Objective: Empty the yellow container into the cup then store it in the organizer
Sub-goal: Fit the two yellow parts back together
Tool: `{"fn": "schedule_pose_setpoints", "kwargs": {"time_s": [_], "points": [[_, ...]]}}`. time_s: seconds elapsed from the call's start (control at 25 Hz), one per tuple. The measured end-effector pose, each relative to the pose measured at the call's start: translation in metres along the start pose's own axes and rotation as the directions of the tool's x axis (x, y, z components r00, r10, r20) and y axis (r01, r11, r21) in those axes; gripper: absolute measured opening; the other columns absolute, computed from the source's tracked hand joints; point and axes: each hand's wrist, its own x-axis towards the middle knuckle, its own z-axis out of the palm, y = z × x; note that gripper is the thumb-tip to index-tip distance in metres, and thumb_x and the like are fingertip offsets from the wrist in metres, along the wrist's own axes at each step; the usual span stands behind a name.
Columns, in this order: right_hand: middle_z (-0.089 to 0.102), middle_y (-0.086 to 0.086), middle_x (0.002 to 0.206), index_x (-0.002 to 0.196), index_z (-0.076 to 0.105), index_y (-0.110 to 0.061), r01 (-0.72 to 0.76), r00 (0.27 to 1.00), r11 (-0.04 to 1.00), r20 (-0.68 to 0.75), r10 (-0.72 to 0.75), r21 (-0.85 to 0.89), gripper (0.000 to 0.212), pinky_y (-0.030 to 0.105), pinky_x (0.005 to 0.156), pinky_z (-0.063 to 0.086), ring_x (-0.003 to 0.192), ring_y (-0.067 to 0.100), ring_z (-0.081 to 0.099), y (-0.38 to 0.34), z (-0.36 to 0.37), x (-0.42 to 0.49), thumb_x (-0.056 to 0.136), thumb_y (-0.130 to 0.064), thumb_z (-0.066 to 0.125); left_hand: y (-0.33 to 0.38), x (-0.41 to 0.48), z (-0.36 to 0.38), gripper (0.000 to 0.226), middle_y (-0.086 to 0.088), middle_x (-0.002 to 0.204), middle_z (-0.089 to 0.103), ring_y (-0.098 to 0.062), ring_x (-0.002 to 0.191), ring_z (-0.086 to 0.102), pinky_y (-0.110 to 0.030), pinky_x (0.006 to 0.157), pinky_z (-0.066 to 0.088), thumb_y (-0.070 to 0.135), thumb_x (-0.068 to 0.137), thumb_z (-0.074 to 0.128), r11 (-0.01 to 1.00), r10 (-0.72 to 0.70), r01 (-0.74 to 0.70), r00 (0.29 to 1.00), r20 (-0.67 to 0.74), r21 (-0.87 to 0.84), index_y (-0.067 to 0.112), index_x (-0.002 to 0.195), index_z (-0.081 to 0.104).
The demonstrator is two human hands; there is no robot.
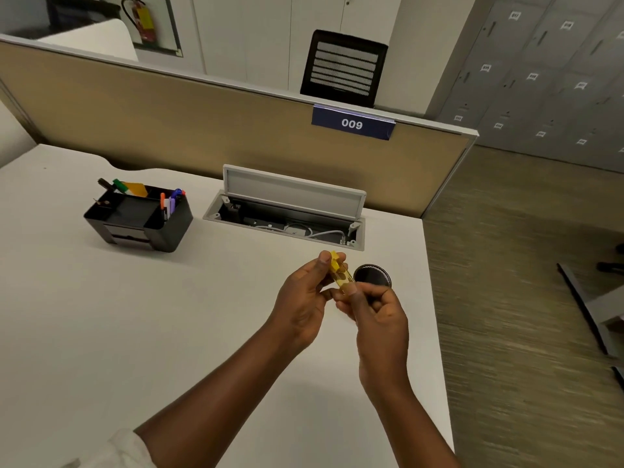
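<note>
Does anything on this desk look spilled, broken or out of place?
Nothing looks spilled or broken. The one oddity is the cable hatch set in the desk, its lid propped open with wires showing. Both hands, left hand and right hand, hold the yellow container beside the cup.

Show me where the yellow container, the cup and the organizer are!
yellow container (342, 276), head view, on its clear yellow body between the fingers.
cup (373, 275), head view, on its dark inside.
organizer (175, 224), head view, on its right front wall.

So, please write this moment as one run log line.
both hands hold yellow container | above desk | beside cup | organizer waiting
</note>
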Motion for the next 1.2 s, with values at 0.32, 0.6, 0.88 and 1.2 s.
{"fn": "schedule_pose_setpoints", "kwargs": {"time_s": [0.32,0.6,0.88,1.2], "points": [[0.078,0.016,0.084,0.105,0.071,-0.010,-0.331,0.935,0.886,0.240,0.261,0.326,0.034,0.024,0.059,0.060,0.069,0.021,0.075,-0.027,0.019,-0.035,0.088,-0.039,0.062,0.021,-0.034,-0.026,0.041,-0.004,0.107,0.076,-0.024,0.112,0.067,-0.043,0.102,0.052,0.045,0.086,0.053,0.999,0.036,-0.037,0.997,0.064,0.006,0.017,0.106,0.075],[0.072,-0.003,0.076,0.102,0.062,-0.028,0.296,0.945,0.885,0.244,-0.217,-0.360,0.026,0.028,0.058,0.059,0.068,0.016,0.069,-0.022,0.037,-0.052,0.089,-0.049,0.056,0.034,-0.050,-0.043,0.032,0.004,0.096,0.080,-0.021,0.102,0.071,-0.036,0.089,0.056,0.047,0.078,0.059,0.995,0.092,-0.090,0.995,-0.044,0.036,0.025,0.089,0.079],[0.072,0.004,0.091,0.118,0.069,-0.006,0.588,0.796,0.576,0.277,-0.539,-0.568,0.037,0.016,0.066,0.050,0.075,0.010,0.064,-0.014,0.060,-0.064,0.094,-0.031,0.056,0.039,-0.060,-0.062,0.041,0.005,0.096,0.080,-0.022,0.104,0.072,-0.030,0.085,0.057,0.048,0.076,0.057,0.995,0.101,-0.102,0.993,-0.057,-0.009,0.021,0.102,0.073],[0.064,-0.008,0.091,0.113,0.066,-0.017,0.567,0.819,0.655,0.263,-0.510,-0.499,0.023,0.010,0.062,0.049,0.083,0.004,0.059,-0.016,0.082,-0.069,0.092,-0.025,0.070,0.062,-0.067,-0.094,0.041,-0.001,0.103,0.078,-0.023,0.102,0.072,-0.030,0.084,0.059,0.044,0.077,0.058,0.986,0.157,-0.153,0.986,-0.053,0.068,0.020,0.106,0.072]]}}
